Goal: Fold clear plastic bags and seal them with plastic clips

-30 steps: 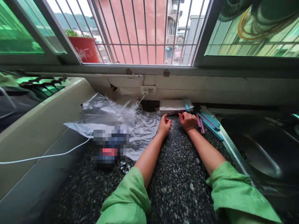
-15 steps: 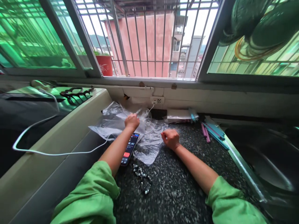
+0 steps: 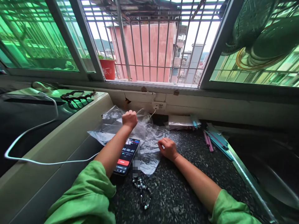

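Observation:
My left hand (image 3: 130,119) is closed in a fist over a crumpled clear plastic bag (image 3: 111,115); what its fingers hold, if anything, is hidden. My right hand (image 3: 168,149) has its fingers curled together at the right edge of the thin clear plastic (image 3: 150,160). Anything pinched in them is too small to make out. Below my left forearm lies a phone (image 3: 127,155), its lit screen partly covered by the arm and showing a timer. A beaded bracelet (image 3: 142,188) rests on the dark speckled counter (image 3: 182,199) in front of the plastic.
Against the wall lies a clear-wrapped packet (image 3: 179,122). Purple strips (image 3: 208,141) and blue strips (image 3: 219,144) lie beside the metal sink (image 3: 263,161). A white cable (image 3: 51,162) crosses the raised ledge at left, near the stove (image 3: 25,118). A socket (image 3: 159,105) is on the wall.
Both hands have moved left from the wrapped packet toward the plastic, mostly in the first half second. The view has shifted, with the phone and bracelet now clearer.

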A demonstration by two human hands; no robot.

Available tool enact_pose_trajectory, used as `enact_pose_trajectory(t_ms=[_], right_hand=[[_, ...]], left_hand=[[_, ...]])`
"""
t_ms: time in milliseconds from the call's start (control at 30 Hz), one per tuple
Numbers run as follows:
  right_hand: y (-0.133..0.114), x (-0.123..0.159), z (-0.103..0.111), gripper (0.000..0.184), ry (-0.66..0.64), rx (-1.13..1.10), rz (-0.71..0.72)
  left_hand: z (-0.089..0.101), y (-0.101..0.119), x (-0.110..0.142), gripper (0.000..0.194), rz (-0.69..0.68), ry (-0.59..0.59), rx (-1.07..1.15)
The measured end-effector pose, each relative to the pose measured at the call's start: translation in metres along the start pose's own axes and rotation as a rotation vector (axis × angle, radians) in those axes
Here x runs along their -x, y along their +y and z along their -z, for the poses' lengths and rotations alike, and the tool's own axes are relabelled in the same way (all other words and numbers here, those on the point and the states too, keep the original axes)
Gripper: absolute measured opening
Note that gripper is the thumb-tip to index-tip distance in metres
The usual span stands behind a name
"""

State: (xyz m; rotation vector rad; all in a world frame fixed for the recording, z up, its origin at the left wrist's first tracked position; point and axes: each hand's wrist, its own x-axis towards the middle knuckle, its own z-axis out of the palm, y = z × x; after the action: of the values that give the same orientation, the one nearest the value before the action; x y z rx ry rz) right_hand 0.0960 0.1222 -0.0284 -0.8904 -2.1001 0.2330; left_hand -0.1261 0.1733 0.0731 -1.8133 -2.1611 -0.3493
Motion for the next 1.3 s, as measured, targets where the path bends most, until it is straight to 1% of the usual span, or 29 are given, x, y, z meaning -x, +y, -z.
enact_pose_trajectory(t_ms=[67, 100, 200, 300, 367, 467, 533, 600, 633, 700, 767, 833, 900, 933, 1000, 1033, 1100, 1167, 1233, 1300], right_hand=[[-0.005, -0.005, -0.002, 0.018, 0.03, -0.119, -0.127], [-0.009, -0.008, -0.003, 0.019, 0.046, -0.173, -0.187], [-0.018, -0.017, -0.004, 0.029, 0.094, -0.347, -0.368], [-0.023, -0.018, 0.004, 0.043, 0.121, -0.509, -0.527], [-0.023, -0.011, 0.015, 0.047, 0.142, -0.582, -0.612], [-0.02, 0.01, 0.038, 0.048, 0.191, -0.651, -0.707], [-0.019, 0.03, 0.056, 0.048, 0.213, -0.688, -0.758], [-0.02, 0.051, 0.076, 0.046, 0.218, -0.717, -0.802], [-0.02, 0.062, 0.086, 0.045, 0.215, -0.729, -0.819], [-0.021, 0.083, 0.105, 0.043, 0.198, -0.751, -0.848], [-0.02, 0.101, 0.121, 0.041, 0.153, -0.774, -0.893], [-0.02, 0.112, 0.132, 0.039, 0.102, -0.786, -0.946], [-0.019, 0.118, 0.136, 0.038, 0.065, -0.78, -0.974], [-0.02, 0.12, 0.136, 0.038, 0.053, -0.772, -0.974], [-0.021, 0.12, 0.133, 0.036, 0.019, -0.76, -0.961], [-0.022, 0.12, 0.132, 0.035, -0.004, -0.75, -0.956], [-0.024, 0.12, 0.131, 0.032, -0.057, -0.715, -0.952], [-0.023, 0.12, 0.132, 0.029, -0.061, -0.669, -0.951], [-0.02, 0.12, 0.137, 0.026, 0.028, -0.641, -0.943], [-0.016, 0.118, 0.142, 0.028, 0.16, -0.625, -0.92]], left_hand=[[0.011, 0.006, 0.013, 0.031, -0.08, 0.066, -0.015], [0.015, 0.012, 0.023, 0.031, -0.131, 0.078, -0.011], [0.023, 0.037, 0.063, 0.03, -0.339, 0.08, 0.036], [0.026, 0.065, 0.107, 0.025, -0.543, 0.08, 0.123], [0.027, 0.084, 0.132, 0.021, -0.65, 0.092, 0.195], [0.026, 0.112, 0.162, 0.02, -0.773, 0.091, 0.257], [0.025, 0.131, 0.181, 0.018, -0.831, 0.065, 0.276], [0.024, 0.147, 0.2, 0.017, -0.856, 0.03, 0.314], [0.024, 0.153, 0.208, 0.018, -0.859, 0.026, 0.355], [0.025, 0.157, 0.22, 0.022, -0.854, 0.064, 0.473], [0.027, 0.15, 0.22, 0.023, -0.822, 0.148, 0.597], [0.028, 0.135, 0.209, 0.022, -0.681, 0.26, 0.662], [0.025, 0.116, 0.191, 0.023, -0.486, 0.359, 0.647], [0.023, 0.106, 0.182, 0.024, -0.401, 0.365, 0.619], [0.015, 0.091, 0.168, 0.028, -0.277, 0.318, 0.606], [0.01, 0.085, 0.163, 0.026, -0.244, 0.276, 0.623], [0.001, 0.079, 0.159, 0.019, -0.216, 0.167, 0.704], [-0.006, 0.077, 0.159, 0.016, -0.204, 0.044, 0.829], [-0.011, 0.08, 0.161, 0.016, -0.194, -0.06, 0.952], [-0.012, 0.085, 0.165, 0.014, -0.21, -0.124, 1.031]])
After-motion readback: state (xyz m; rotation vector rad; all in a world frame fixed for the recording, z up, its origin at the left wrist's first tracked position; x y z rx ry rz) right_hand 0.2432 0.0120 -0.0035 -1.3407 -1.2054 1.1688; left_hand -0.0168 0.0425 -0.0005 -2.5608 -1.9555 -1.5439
